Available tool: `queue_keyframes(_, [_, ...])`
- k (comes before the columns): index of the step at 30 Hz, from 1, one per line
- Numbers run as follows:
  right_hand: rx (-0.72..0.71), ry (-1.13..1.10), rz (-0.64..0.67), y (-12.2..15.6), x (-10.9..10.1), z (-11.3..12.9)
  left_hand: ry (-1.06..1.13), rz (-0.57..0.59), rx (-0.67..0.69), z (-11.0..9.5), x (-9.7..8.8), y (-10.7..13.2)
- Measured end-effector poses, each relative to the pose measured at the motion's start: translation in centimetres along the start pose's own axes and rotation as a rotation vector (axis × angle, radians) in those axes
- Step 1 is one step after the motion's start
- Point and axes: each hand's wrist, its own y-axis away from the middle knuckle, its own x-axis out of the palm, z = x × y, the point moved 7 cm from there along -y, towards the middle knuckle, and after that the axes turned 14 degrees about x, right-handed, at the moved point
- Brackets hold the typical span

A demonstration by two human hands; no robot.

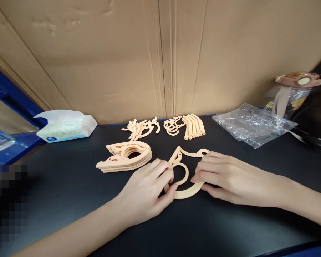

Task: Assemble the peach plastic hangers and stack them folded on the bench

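A flat peach-coloured curved plastic piece (182, 174) lies on the black table (69, 200) between my hands. My left hand (147, 192) pinches its left end with fingers and thumb closed on it. My right hand (224, 176) presses and grips its right side with fingers together. Just left of my left hand sits a stack of the same curved pieces (125, 157). Behind, near the wall, lie a cluster of small hooked pieces (141, 129) and a row of curved strips (194, 126) with small hooks (172, 126) beside them.
A cardboard wall (160, 57) closes the back. A tissue pack (66, 126) sits at the left, beside a blue shelf frame (10, 96). Crumpled clear plastic bag (253, 125) lies at the right, with a lidded bottle (294, 91) and a dark round object (317, 121) behind it.
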Motion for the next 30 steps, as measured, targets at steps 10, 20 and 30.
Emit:
queue_keyframes(10, [-0.017, -0.022, -0.019, -0.4, -0.2, 1.2, 0.087, -0.024, 0.137, -1.5, -0.4, 0.0])
queue_keyframes(20, [-0.03, -0.074, 0.0, -0.1, 0.5, 1.3, 0.182, 0.094, 0.2, -1.7, 0.4, 0.0])
queue_keyframes(30, [0.159, 0.055, -0.271, -0.4, -3.1, -1.5, 0.216, 0.099, 0.189, -1.9, 0.0, -0.1])
